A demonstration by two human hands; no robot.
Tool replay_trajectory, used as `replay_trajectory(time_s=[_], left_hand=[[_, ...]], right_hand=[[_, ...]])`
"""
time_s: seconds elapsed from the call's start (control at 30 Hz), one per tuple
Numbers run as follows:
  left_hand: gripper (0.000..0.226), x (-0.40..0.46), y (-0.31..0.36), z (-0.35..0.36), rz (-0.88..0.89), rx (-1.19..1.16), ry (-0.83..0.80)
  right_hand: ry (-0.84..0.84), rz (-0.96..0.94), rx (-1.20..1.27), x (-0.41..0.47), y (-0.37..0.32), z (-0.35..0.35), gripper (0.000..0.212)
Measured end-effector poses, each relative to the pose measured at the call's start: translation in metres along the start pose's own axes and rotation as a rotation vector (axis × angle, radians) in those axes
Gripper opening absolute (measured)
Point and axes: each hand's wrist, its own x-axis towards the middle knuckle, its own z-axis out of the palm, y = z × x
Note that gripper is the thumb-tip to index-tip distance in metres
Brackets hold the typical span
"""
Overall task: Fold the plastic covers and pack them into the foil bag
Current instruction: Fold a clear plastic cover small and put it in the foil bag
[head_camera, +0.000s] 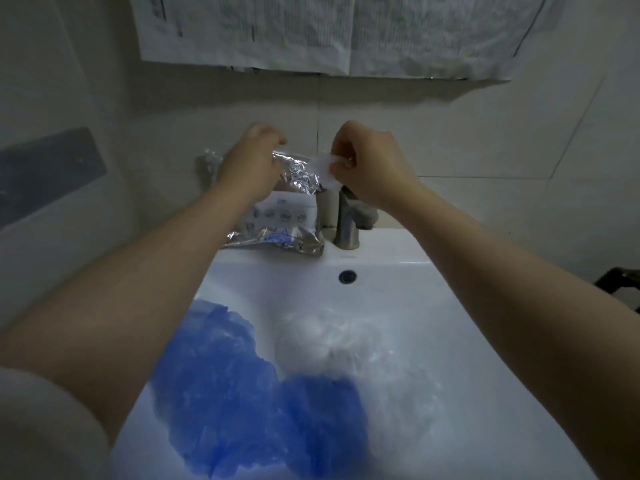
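Your left hand (247,157) grips the top edge of the foil bag (287,202), which stands on the sink (398,289) ledge at 12 o'clock, just left of the tap (348,220). Your right hand (367,164) pinches a clear cover (323,168) at the bag's mouth. In the basin, blue covers (249,393) lie bunched at 7 o'clock, with clear covers (353,344) beside them toward 5 o'clock. Printed papers (311,29) hang on the wall above.
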Motion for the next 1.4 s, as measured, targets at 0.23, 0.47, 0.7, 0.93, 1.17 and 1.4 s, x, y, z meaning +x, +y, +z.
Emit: replay_trajectory(time_s=[0.23,0.47,0.7,0.93,1.17,1.4], left_hand=[[0.031,0.034,-0.025,0.011,0.027,0.246,-0.121],[0.022,0.021,-0.027,0.011,0.086,0.275,-0.09],[0.016,-0.007,-0.023,0.013,0.12,0.125,-0.001],[0.011,-0.014,-0.019,0.017,0.217,0.149,0.028],[0.026,-0.003,-0.018,0.018,0.041,0.232,0.026],[0.019,0.024,-0.01,0.035,-0.204,0.101,-0.015]], right_hand=[[0.082,0.031,0.023,0.06,0.003,0.023,0.019],[0.173,0.02,0.069,0.085,-0.002,0.049,0.018],[-0.231,-0.07,0.072,0.071,-0.013,0.065,0.014],[-0.681,0.163,-0.027,0.062,-0.024,0.068,0.023],[-0.583,-0.136,-0.223,0.066,-0.019,0.052,0.025],[-0.26,-0.351,-0.313,0.037,-0.01,0.034,0.027]])
